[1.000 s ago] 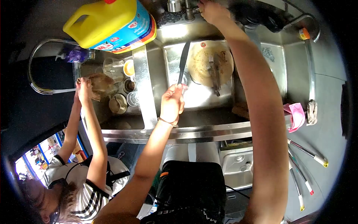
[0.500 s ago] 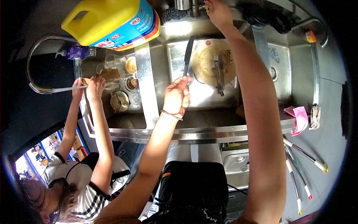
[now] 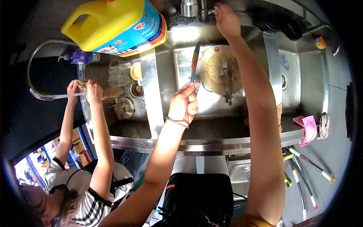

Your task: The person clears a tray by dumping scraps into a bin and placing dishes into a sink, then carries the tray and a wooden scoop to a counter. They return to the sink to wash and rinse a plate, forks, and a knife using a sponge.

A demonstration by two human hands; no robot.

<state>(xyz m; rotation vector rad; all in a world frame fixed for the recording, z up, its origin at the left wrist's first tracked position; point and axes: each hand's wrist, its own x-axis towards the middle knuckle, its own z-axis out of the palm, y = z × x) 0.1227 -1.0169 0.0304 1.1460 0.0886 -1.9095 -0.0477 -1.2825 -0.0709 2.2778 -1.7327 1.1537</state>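
Observation:
My left hand (image 3: 183,104) is closed around a table knife (image 3: 196,62), its blade pointing away over the middle sink. My right hand (image 3: 228,23) is at the back rim, beside the metal tap (image 3: 203,13). Its fingers are closed on a small yellowish thing (image 3: 217,15), mostly hidden, whose kind I cannot make out. A stained cream plate (image 3: 211,75) lies in the middle sink basin (image 3: 189,130). Forks (image 3: 224,67) and other cutlery (image 3: 229,92) rest on it, with handles past its edge.
A big yellow detergent jug (image 3: 113,28) stands at the back left. In the left basin are glasses (image 3: 119,80), cups and a bowl. Another person's hands (image 3: 90,92) hold something brownish there. A pink cloth (image 3: 308,128) hangs at the right, above several mop handles (image 3: 312,164).
The view has shifted slightly, so the sink sits lower and further right. My left hand still grips the knife, whose blade now shows a coloured sheen. My right hand stays by the tap.

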